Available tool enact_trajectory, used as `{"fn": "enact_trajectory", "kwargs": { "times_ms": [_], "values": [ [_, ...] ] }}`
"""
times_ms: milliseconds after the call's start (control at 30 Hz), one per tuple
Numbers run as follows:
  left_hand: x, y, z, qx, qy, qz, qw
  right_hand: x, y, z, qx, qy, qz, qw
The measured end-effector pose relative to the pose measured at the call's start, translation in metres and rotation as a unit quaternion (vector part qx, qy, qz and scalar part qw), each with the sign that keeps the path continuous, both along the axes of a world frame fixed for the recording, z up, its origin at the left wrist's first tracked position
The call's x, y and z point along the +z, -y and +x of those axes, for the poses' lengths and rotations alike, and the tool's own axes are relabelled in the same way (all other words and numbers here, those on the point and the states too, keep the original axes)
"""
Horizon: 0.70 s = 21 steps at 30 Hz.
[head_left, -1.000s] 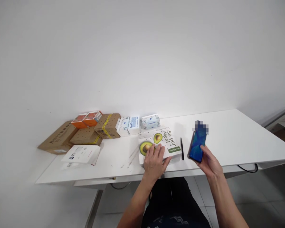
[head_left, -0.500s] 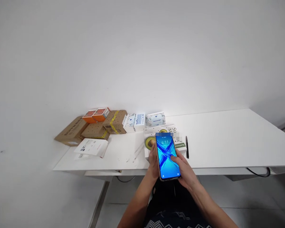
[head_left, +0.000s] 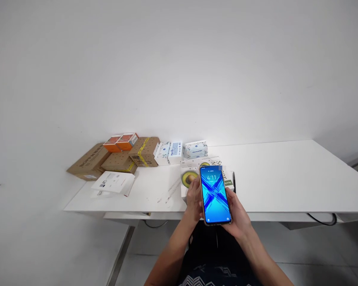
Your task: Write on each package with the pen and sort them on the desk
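Note:
A smartphone (head_left: pixel 215 196) with a lit blue lock screen reading 4:11 is held up over the table's front edge. My right hand (head_left: pixel 238 214) grips it from the right and below, its thumb along the right edge. My left hand (head_left: pixel 193 200) is closed against the phone's left side, with its fingers partly hidden behind it. Beneath and beyond the phone lies a white box with avocado pictures (head_left: pixel 188 178), partly covered by the phone and my left hand. A black pen (head_left: pixel 234 182) lies right of that box, partly hidden by my right hand.
On the white table (head_left: pixel 280 178), cardboard boxes (head_left: pixel 144 153) stand at the back left. Orange boxes (head_left: pixel 121 143) rest on top of them. White tissue packs (head_left: pixel 196 149) stand by the wall. A white booklet (head_left: pixel 113 182) lies at the left. A black cable (head_left: pixel 323 220) hangs below the edge.
The phone has shifted slightly right and turned more upright in view, now covering more of the pen. My right thumb has moved off the screen to the phone's right edge.

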<state>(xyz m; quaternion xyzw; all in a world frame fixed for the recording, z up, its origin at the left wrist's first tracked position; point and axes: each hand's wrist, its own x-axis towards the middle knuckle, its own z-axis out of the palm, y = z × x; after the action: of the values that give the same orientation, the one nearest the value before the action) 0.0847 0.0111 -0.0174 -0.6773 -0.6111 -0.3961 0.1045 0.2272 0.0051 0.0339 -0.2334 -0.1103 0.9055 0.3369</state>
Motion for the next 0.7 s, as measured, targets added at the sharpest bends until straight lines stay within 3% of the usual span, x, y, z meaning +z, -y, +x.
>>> {"fn": "enact_trajectory", "kwargs": {
  "times_ms": [333,600,700],
  "values": [
    [0.009,0.007,0.000,0.013,-0.174,-0.023,0.984,0.002,-0.002,0.029,-0.012,0.004,0.046,0.999],
    [0.014,0.006,0.001,0.030,-0.183,0.003,0.983,-0.009,-0.003,0.050,-0.110,0.081,0.076,0.988],
    [0.015,0.006,0.001,0.030,-0.181,0.009,0.983,-0.008,-0.003,0.050,-0.118,0.117,0.090,0.982]
  ]
}}
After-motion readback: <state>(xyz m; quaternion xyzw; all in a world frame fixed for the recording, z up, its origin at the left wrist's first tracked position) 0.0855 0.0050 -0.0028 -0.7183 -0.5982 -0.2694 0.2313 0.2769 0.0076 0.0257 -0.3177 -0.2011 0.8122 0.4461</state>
